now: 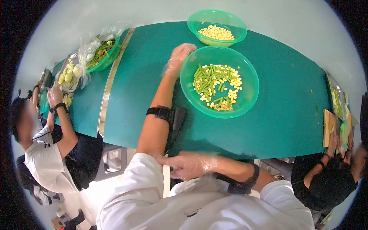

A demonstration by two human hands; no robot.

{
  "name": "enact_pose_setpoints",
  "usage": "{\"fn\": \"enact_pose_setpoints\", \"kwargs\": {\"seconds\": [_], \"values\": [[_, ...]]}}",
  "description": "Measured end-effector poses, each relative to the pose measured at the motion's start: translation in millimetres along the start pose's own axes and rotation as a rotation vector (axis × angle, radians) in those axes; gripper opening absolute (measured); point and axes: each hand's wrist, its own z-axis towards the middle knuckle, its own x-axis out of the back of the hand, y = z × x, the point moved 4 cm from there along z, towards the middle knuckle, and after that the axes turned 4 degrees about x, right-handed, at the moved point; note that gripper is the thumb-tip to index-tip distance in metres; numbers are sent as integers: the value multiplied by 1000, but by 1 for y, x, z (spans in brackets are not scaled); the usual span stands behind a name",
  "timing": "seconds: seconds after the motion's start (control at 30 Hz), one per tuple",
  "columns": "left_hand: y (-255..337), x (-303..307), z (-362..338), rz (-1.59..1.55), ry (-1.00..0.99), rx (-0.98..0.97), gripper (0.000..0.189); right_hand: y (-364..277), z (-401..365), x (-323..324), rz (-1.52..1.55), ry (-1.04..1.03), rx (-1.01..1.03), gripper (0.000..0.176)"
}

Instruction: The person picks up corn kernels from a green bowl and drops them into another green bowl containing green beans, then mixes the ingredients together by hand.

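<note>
My left hand (179, 58), in a clear plastic glove, is curled against the upper left side of a large green bowl (250, 92). Green bean pieces (207, 78) and pale yellow corn kernels (234, 81) lie in this bowl. Bent across my body, my gloved right hand (191, 165) has its fingers closed at the left sleeve's edge (147, 159), by the elbow. Its fingertips are partly blurred. Behind the large bowl stands a second green bowl (239, 28) holding corn kernels (216, 33).
A metal strip (111, 80) crosses the green table (143, 50). Beyond it are a bowl of greens (100, 55), plastic bags (86, 53) and a person (48, 157) with raised hands. At right, another person's hands (332, 143) are near a wooden board (329, 126) and trays (335, 96).
</note>
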Motion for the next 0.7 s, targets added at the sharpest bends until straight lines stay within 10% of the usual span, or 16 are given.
{"fn": "enact_pose_setpoints", "kwargs": {"seconds": [0.2, 0.47, 0.7], "values": [[7, 1, -2, -65, 5, -19, 29, -29, 6, -19, 365, -201, 4, 62], [12, 2, -4, -62, 8, -23, 28, -56, 3, -28, 50, -58, 287, 34], [-1, 2, -3, -88, -14, 50, 28, -30, 8, -22, -531, 83, 38, 51]]}}
